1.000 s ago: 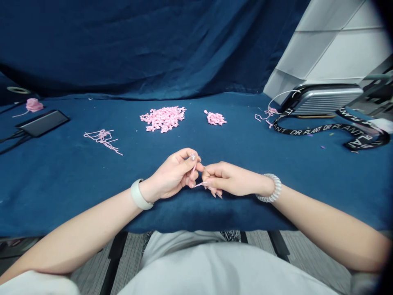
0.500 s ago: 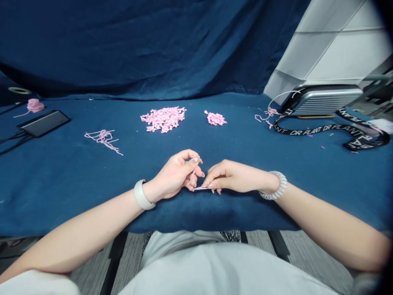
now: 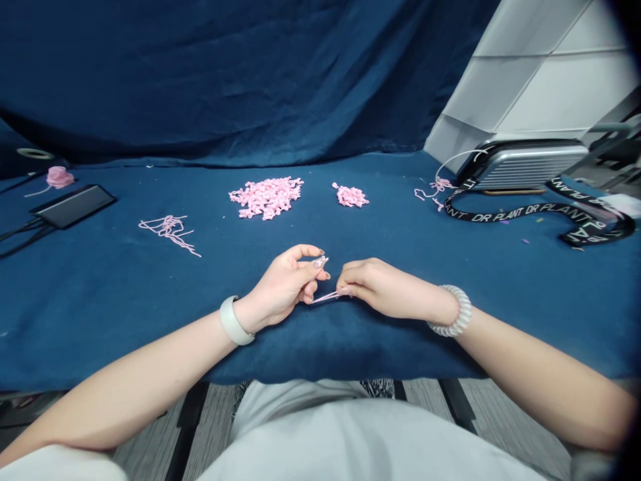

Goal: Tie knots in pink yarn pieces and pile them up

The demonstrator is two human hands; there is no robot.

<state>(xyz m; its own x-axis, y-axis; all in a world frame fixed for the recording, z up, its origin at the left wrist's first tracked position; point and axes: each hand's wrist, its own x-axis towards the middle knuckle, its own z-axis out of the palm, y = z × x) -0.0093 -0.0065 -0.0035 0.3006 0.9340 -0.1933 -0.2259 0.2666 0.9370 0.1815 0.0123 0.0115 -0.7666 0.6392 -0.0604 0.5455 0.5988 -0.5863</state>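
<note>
Between my hands a thin strand of pink yarn is drawn out, looking doubled. My left hand, with a pale band on its wrist, is closed on the yarn, thumb near the curled index finger and the strand leaving by the lower fingers. In a pinch, the fingertips of my right hand grip the other end; a coiled band circles that wrist. Beyond them lie a large heap of small pink yarn pieces and a smaller heap of pink pieces. The yarn inside my left palm is mostly hidden.
Loose pink strands lie to the left on the blue cloth. Farther left are a dark flat device with cables and a small pink yarn ball. At right, a black lettered strap curls before a silver ridged case.
My right hand has lifted slightly and its fingers have closed tighter. The yarn between the hands now slants upward to the right. My left hand stays almost in place.
</note>
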